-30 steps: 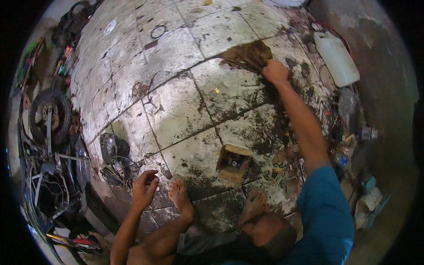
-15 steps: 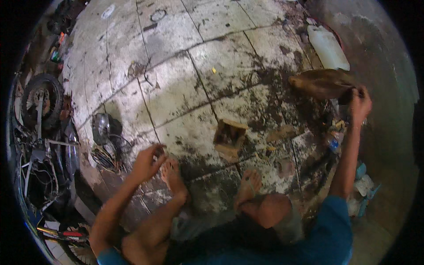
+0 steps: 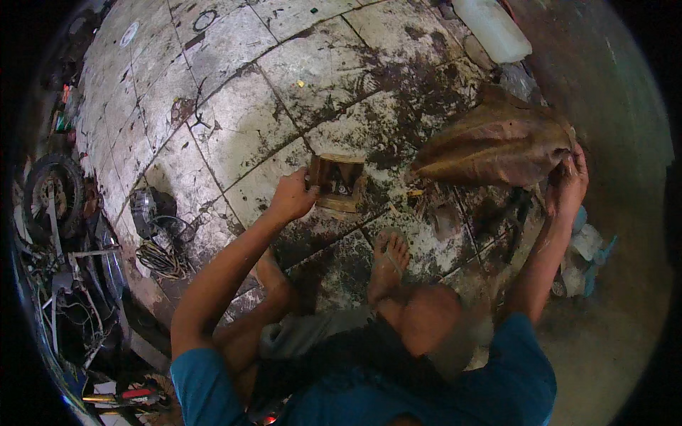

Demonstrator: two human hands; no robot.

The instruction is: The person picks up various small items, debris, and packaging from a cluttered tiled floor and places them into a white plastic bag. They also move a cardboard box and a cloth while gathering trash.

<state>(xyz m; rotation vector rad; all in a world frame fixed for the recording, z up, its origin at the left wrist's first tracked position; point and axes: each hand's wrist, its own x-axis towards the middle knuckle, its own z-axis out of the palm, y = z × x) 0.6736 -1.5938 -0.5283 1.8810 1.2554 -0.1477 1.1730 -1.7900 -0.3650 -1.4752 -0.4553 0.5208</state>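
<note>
My left hand is closed at the left edge of a small, square, open-topped brown box on the floor. The thumb and fingers pinch its near left side. Inside the box lie small things, one of them shiny, too dark to make out. On the right, my right hand grips the right end of a large crumpled brown sheet, perhaps a flattened bag. It spreads out over the dirty floor, and the fingers are partly hidden behind its edge.
Tiled floor is stained with black grime. A whitish jerrycan lies at the far right by the wall. Motorcycle parts and a wheel crowd the left side, with a coil of cable and a round metal part nearer.
My left hand has moved forward and right from beside my foot to the box and closed on its edge. The brown sheet has spread wider in my right hand. The view has shifted.
</note>
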